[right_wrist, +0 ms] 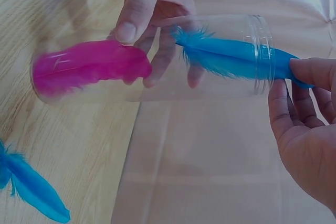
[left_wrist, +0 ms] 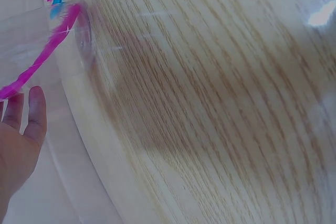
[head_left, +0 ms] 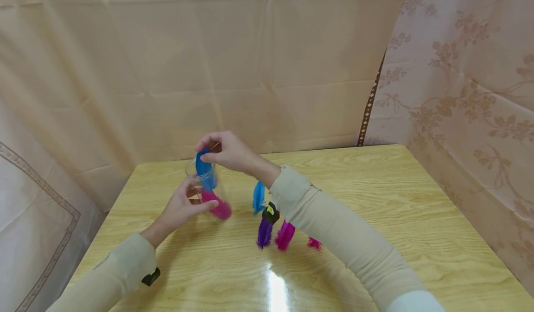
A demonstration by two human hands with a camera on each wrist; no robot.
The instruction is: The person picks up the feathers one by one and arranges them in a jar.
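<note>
My left hand [head_left: 187, 201] grips a clear plastic jar [right_wrist: 210, 90] round its side, tilted over the wooden table. A magenta feather [right_wrist: 89, 66] lies inside, toward the jar's bottom. At the mouth, my right hand [head_left: 231, 152] pinches a blue feather [right_wrist: 226, 56] by one tip between thumb and fingers; most of that feather is within the jar. In the left wrist view, the fingers of the left hand [left_wrist: 21, 135] are along the jar wall, below the magenta feather.
On the table [head_left: 354, 182], beside and beneath my right forearm, lie a light blue feather [head_left: 258, 196], a purple feather [head_left: 264, 233], a magenta feather [head_left: 285, 235] and a partly hidden pink one [head_left: 314, 243]. Beige cloth [head_left: 250, 71] hangs behind the table.
</note>
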